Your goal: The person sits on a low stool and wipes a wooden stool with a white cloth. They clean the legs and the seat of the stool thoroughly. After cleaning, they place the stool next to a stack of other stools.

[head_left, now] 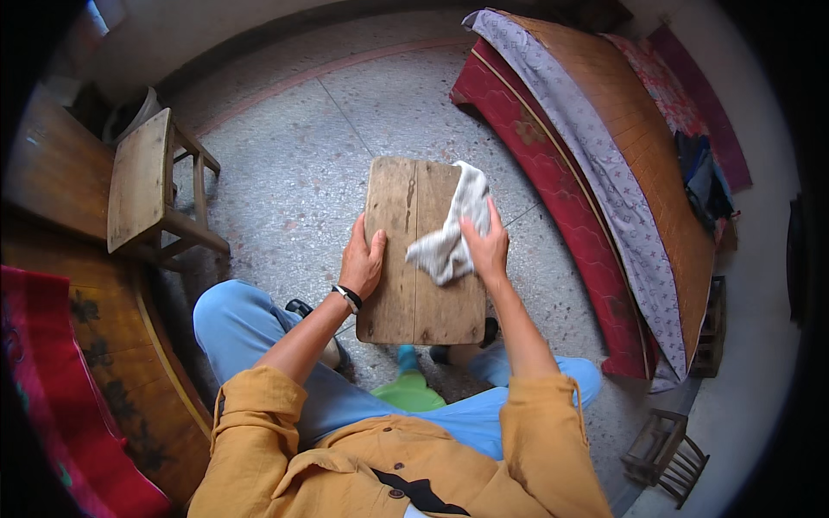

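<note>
Before me is a worn wooden board (399, 198) with rounded corners and a seam down its middle; its underside is hidden. My left hand (363, 263) grips the board's left edge, thumb on top and fingers around the side. A crumpled whitish cloth (442, 252) lies over the right part of the board, one end reaching the far right corner. My right hand (488, 246) holds the cloth against the board near its right edge, thumb on top and some fingers hidden.
A wooden stool (142, 181) stands to the left, beside wooden furniture with a red cloth (60, 380). A bed (630, 112) with a mat and red side fills the right. A small wooden chair (661, 449) is at lower right. Something green (410, 393) lies between my legs.
</note>
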Tool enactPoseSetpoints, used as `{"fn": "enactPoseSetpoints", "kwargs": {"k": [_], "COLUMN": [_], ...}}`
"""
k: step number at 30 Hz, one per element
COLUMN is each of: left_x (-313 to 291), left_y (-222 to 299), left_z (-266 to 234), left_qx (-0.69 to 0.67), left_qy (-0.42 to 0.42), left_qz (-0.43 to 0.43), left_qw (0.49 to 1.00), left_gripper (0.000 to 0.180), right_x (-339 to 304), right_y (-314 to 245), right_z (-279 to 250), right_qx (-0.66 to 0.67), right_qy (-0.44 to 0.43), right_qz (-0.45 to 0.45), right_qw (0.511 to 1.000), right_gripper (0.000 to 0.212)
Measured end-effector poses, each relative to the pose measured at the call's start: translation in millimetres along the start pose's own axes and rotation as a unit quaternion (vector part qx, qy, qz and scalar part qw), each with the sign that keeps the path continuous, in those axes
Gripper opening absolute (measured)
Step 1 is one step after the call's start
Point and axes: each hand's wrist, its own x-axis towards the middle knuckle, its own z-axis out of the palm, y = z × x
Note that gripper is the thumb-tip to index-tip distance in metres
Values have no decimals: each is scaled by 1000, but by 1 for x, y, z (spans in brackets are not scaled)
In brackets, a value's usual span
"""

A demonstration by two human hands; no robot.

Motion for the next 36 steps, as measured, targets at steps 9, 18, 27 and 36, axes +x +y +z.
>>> {"fn": "enactPoseSetpoints", "kwargs": {"k": [9,18,27,36], "left_x": [-4,2,-3,-2], "left_y": [2,-4,-14,-8], "left_z": [4,2,5,8], "left_qx": [-20,-6,-31,-80], "left_qy": [2,4,-2,-11], "left_qz": [-1,7,-7,-15], "left_qw": [1000,1000,999,997], "left_gripper": [54,55,55,52], "right_x": [-138,35,-131,-37], "right_y": [0,-13,-47,-55], "right_z": [-43,26,-3,38], "right_qx": [-57,-246,-237,-249], "right_qy": [-42,12,-124,-95], "right_qz": [-40,-90,-196,-198], "right_qw": [997,965,943,943], "right_gripper": [71,72,62,61]}}
